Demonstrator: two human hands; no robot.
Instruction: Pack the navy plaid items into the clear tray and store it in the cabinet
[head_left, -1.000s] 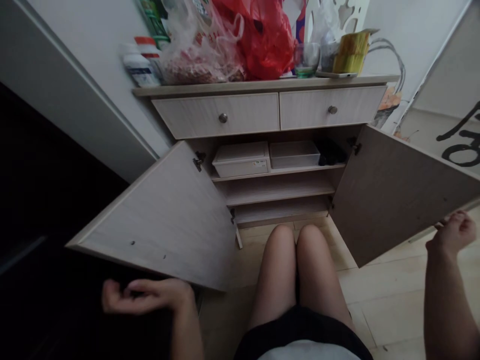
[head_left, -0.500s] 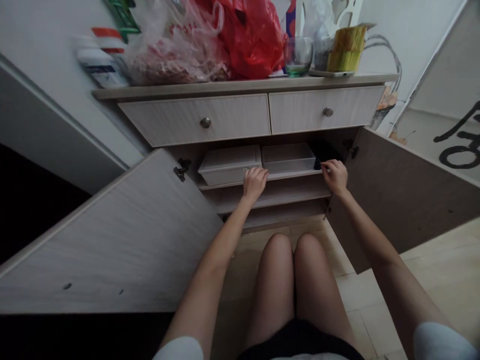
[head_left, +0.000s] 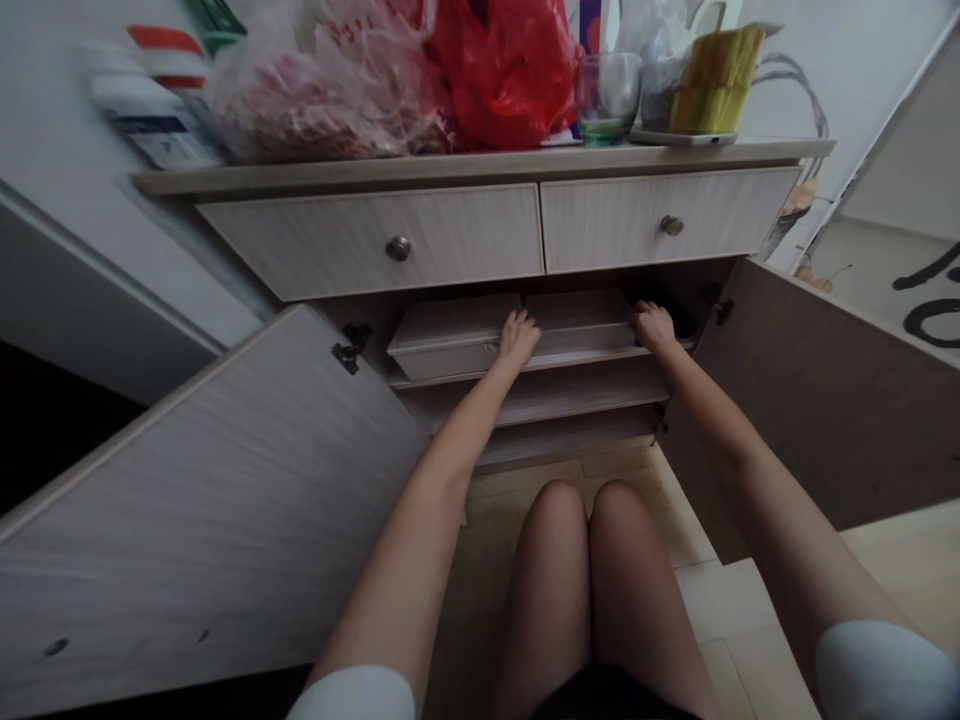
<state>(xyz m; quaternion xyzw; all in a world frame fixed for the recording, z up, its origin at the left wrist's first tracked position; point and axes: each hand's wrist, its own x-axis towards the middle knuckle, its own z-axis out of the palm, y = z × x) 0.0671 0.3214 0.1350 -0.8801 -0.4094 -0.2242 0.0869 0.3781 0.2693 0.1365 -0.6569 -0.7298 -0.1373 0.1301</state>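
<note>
Inside the opened cabinet, two pale lidded boxes stand side by side on the upper shelf (head_left: 559,362). My left hand (head_left: 519,337) is at the gap between the left box (head_left: 450,338) and the right box (head_left: 577,322), its fingers curled over the right box's left edge. At that box's right end is my right hand (head_left: 654,326), fingers bent against its corner. The right box lies between both hands. A dark item, hard to make out, sits behind my right hand.
Cabinet doors stand swung out at left (head_left: 225,480) and right (head_left: 840,400). Two closed drawers are above the shelf. On the cabinet top are a red bag (head_left: 506,75), a clear bag (head_left: 322,100), a glass (head_left: 607,100), white bottles (head_left: 154,120) and a yellow container (head_left: 716,85).
Both hands have moved deeper onto the shelf, from its front edge to the two ends of the right box. The view has come closer to the cabinet.
</note>
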